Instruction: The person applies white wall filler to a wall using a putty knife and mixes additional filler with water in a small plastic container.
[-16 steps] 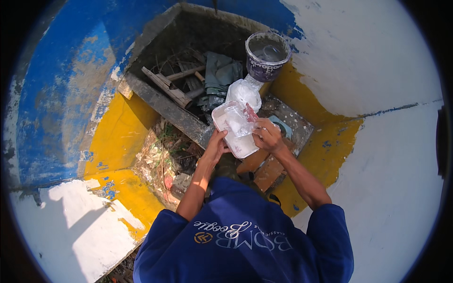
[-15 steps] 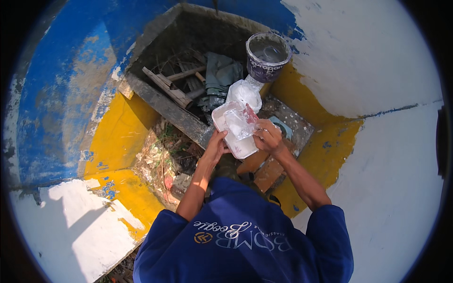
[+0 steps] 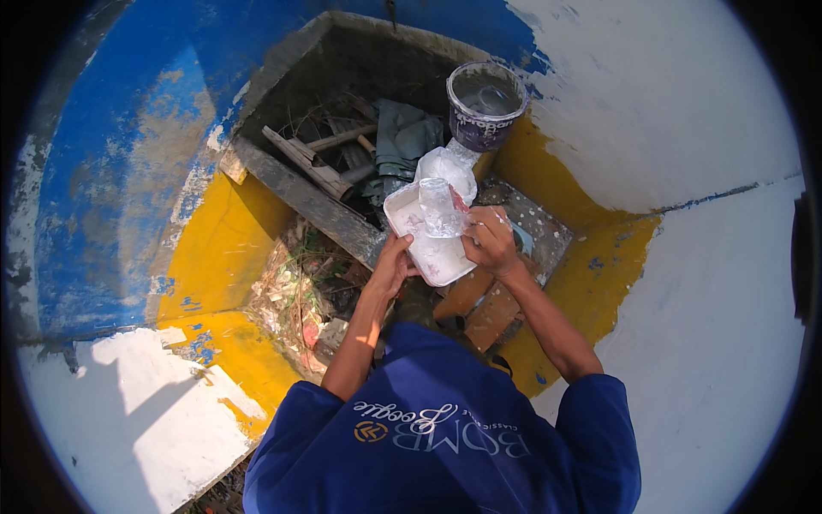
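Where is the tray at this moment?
In the head view, the tray is near the middle, its lower left side held by the left hand, just below the white bag.

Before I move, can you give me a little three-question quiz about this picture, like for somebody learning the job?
1. Which hand holds the left side of the white tray?

2. True or false: the dark bucket is upside down.

3. Pick one. The person's shirt is:
a) red
b) green
c) blue

Key:
1. The left hand.
2. False; the dark bucket has its open top facing up.
3. c
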The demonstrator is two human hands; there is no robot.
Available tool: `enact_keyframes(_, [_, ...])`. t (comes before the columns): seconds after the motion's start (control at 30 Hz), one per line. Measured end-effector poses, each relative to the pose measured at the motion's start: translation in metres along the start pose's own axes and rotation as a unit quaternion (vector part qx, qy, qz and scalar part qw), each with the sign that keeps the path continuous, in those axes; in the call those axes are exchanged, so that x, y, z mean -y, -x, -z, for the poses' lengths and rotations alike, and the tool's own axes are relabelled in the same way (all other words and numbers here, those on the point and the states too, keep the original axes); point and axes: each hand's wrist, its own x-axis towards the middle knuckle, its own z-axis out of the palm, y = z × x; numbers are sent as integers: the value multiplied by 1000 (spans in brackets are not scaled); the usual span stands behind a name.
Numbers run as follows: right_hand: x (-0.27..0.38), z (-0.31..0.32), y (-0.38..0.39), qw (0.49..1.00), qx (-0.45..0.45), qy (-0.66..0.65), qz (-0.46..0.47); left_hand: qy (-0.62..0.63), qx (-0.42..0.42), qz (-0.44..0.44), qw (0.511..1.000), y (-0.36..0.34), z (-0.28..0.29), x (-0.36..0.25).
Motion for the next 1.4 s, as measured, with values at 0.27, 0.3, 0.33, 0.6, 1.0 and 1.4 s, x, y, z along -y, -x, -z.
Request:
enact_keyframes(0.27, [6, 4, 1, 992, 114, 52, -3, -72, -62, -22, 995, -3, -5, -4])
enact_keyframes(0.3, [5, 6, 1, 994, 100, 35, 26, -73, -62, -23, 995, -3, -6, -4])
enact_keyframes(0.33, [4, 8, 0, 994, 87, 20, 56, -63, -65, -33, 995, -2, -9, -3])
enact_keyframes(0.6, [1, 10, 6, 996, 79, 24, 27, -78, -73, -27, 994, 0, -11, -5])
enact_keyframes(1.0, [6, 1, 9, 994, 96, 31, -29, -86, -71, -17, 994, -2, -12, 6])
enact_keyframes(1.4, [9, 10, 3, 988, 134, 62, -53, -59, -51, -9, 997, -2, -11, 15])
